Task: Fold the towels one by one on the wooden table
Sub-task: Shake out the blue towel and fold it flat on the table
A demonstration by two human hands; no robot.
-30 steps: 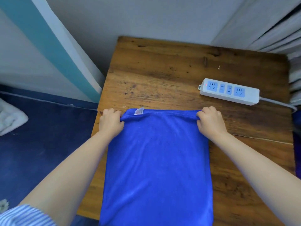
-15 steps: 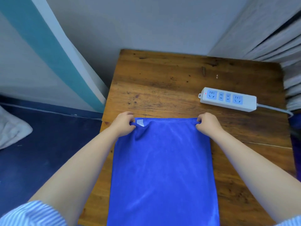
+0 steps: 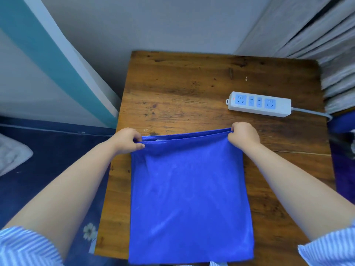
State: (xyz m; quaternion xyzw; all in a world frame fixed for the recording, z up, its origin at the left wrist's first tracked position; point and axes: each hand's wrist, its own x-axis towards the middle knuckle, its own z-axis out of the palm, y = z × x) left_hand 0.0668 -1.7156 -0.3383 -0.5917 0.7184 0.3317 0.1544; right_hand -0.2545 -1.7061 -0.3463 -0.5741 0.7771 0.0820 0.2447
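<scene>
A blue towel (image 3: 189, 198) lies on the wooden table (image 3: 182, 89), running from the near edge to the table's middle. My left hand (image 3: 125, 140) pinches its far left corner and my right hand (image 3: 244, 136) pinches its far right corner. The far edge is lifted a little off the wood, and a second layer of blue cloth with a bit of white tag shows underneath it. The towel's near edge hangs just over the table's front.
A white power strip (image 3: 259, 104) with blue sockets lies at the right of the table, its grey cable running off the right edge. A wall stands behind the table, curtains at the right. Dark blue floor and a white cloth (image 3: 11, 154) lie to the left.
Both hands have lifted the towel's far edge off the table and drawn it slightly towards me. The white tag, on top before, is now tucked under the raised edge.
</scene>
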